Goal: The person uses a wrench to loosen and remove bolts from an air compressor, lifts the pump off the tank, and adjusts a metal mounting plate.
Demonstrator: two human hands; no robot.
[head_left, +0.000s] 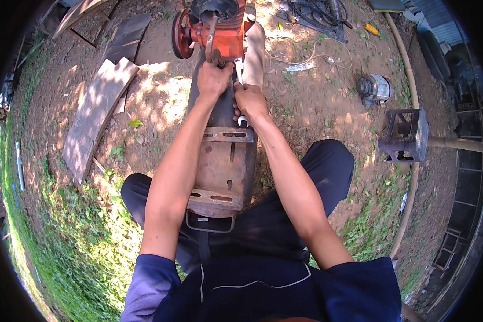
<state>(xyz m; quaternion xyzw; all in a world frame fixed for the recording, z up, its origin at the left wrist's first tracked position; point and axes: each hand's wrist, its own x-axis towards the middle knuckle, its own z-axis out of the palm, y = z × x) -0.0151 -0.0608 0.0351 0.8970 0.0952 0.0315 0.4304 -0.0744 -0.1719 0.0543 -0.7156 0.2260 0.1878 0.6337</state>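
First: Pump and tank, where?
Second: One red pump [233, 38], on the far end of a long tank [222, 115]; wheel [183, 35] on its left. The tank lies lengthwise between the person's knees, presumably so both arms reach straight ahead.
First: Left hand [214, 79]?
Second: At the pump's foot, fingers curled; what they grasp, if anything, cannot be told. Perhaps placed there to steady.
First: Right hand [249, 101]?
Second: Fingers wrapped round the middle of one wrench [239, 70], both ends showing; it lies along the tank, probably to keep its far end near the pump.
First: Nearer fittings?
Second: Two slotted brackets [228, 134] across the tank, the slots likely for adjustable bolts.
First: Surroundings?
Second: Stool [422, 134], right; boards [97, 118], left, on the ground.
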